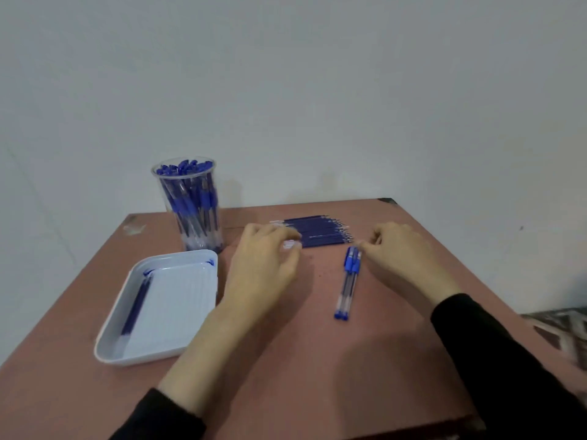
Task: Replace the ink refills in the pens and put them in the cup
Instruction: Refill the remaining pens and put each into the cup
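A row of several dark blue ink refills (pixel 320 231) lies at the far middle of the reddish table (pixel 317 360). My left hand (pixel 263 268) pinches the clear end of the nearest refill at the row's left side. My right hand (pixel 403 252) hovers at the row's right end, its curled fingertips touching the tips of two blue-capped pens (pixel 347 282) that lie side by side on the table. A clear plastic cup (pixel 190 204) packed with several blue pens stands at the back left.
A white rectangular tray (pixel 178 341) sits at the left, holding a dark used refill (pixel 135 308) along its left side. The table's far right corner (pixel 389 201) meets a plain grey wall. Patterned floor shows at the right edge.
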Motion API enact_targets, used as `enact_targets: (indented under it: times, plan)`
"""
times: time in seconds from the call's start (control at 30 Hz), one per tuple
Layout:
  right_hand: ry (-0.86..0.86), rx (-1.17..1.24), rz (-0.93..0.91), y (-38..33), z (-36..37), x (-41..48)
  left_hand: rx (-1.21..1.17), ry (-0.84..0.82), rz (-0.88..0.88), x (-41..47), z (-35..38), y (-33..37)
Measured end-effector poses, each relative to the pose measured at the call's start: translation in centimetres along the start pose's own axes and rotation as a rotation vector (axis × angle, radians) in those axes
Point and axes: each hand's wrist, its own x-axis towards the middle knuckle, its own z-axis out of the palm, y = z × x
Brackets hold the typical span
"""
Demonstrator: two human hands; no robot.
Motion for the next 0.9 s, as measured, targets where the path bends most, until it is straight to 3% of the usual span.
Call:
enact_targets:
  times: [0.13,0.3,0.63,0.9]
  plan:
    - [-0.176,-0.052,0.082,0.0,0.1,-0.2,-0.080,-0.203,-0.057,-1.6,2.9,2.0]
    - [-0.237,-0.038,0.104,-0.4,0.2,-0.1,-0.059,-0.336,-0.091,-2.1,4.1,3.8]
    - [-0.313,-0.079,0.101,-1.9,-0.8,0.4,-0.157,-0.342,-0.118,-2.4,4.5,5.9]
    - [-0.192,-0.033,0.135,-1.4,-0.6,0.1,-0.190,-0.388,-0.138,-2.3,4.0,5.8]
